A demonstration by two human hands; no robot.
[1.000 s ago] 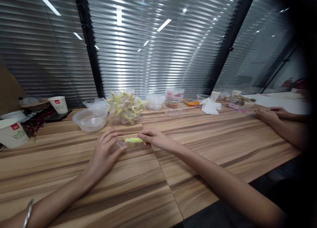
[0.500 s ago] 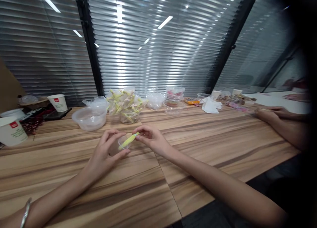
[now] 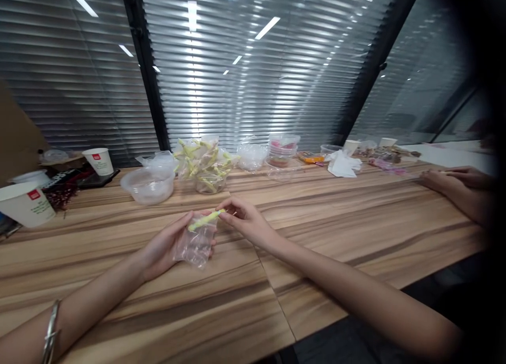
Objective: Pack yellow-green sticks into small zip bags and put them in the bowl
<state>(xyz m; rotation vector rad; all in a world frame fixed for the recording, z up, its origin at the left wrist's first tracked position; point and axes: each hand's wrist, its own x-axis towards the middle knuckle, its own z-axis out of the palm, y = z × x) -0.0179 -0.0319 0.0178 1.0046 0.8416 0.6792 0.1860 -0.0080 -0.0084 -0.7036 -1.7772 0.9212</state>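
My left hand (image 3: 168, 248) holds a small clear plastic bag (image 3: 196, 248), its palm behind the bag and its fingertips showing at the bag's right side. A thin yellow-green piece (image 3: 203, 221) lies slanted across the top of the bag. My right hand (image 3: 245, 219) pinches the upper right end of that piece between thumb and fingers. Beyond my hands stands a clear container (image 3: 211, 184) filled with several similar yellow-green pieces in clear wrapping. To its left is a round clear plastic bowl (image 3: 148, 187).
Paper cups (image 3: 98, 161) and a black phone-like slab (image 3: 98, 179) are at the left. Stacked clear tubs (image 3: 282, 150), an orange packet (image 3: 311, 158) and white tissues (image 3: 343, 165) line the back. Another person's hands (image 3: 454, 179) rest at the right edge.
My left hand has turned palm up, and the clear bag now hangs spread out over it. The yellow-green piece is tilted flatter. The view has shifted slightly.
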